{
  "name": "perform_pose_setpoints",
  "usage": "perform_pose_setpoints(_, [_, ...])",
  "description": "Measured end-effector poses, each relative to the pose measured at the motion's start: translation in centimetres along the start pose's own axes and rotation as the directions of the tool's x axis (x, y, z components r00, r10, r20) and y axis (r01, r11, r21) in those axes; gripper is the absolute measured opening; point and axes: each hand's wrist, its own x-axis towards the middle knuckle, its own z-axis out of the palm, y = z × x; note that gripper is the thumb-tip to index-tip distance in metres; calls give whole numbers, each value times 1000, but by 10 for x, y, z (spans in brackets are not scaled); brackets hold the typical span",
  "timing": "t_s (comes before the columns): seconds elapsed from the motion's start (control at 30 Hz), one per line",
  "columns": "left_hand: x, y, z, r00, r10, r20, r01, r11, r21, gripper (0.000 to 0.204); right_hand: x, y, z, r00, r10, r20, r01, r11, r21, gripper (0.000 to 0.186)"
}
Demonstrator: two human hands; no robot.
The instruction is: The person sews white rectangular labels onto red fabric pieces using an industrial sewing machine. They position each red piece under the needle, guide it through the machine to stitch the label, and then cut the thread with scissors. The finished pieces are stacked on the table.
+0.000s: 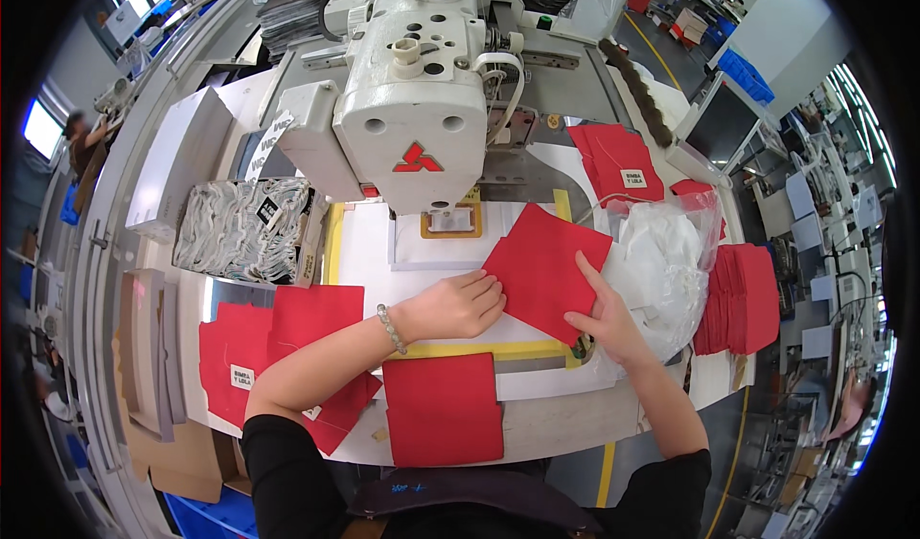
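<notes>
The red fabric panel (537, 269) is located in front of the sewing machine head, over the white work sheet (364, 244), and is turned at an angle. It lies to the front right of the small tan frame (451, 235) beneath the head. Whether the panel rests flat or is slightly raised cannot be told.

Right hand (609, 326): at the panel's right edge, thumb and index finger spread apart over the upper face; whether other fingers grip from below cannot be told. Left hand (452, 307): fingers curled, fingertips at the panel's left corner; whether they pinch it cannot be told. A beaded bracelet (391, 331) encircles the left wrist.

Yellow tape (460, 349) borders the sheet. Nearest the operator lies another red piece (443, 410); further red pieces (233, 343) lie on the left. On the right, a clear bag of white material (661, 266) stands beside a red stack (743, 299). The white sewing machine head (412, 132) occupies the centre rear, and an open box of labels (244, 232) stands to its left
</notes>
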Motion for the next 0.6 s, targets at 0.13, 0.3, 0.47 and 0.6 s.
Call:
perform_pose_setpoints(0.13, [-4,-5,-3,1000,13,-27,-12,999,49,25,15,-1,-2,998,-63,26,65,995,-80,87])
perform_pose_setpoints(0.3, [-14,-18,-3,1000,-22,-14,23,994,103,26,44,-3,-4,998,6,63,8,977,-214,89])
perform_pose_setpoints(0.47, [-21,-28,-6,994,-104,15,101,983,153,28,80,1,-1,998,-31,47,44,946,-322,91])
perform_pose_setpoints(0.6, [-37,-34,-12,981,-191,20,183,963,198,29,93,-3,17,997,-71,-30,61,969,-240,94])
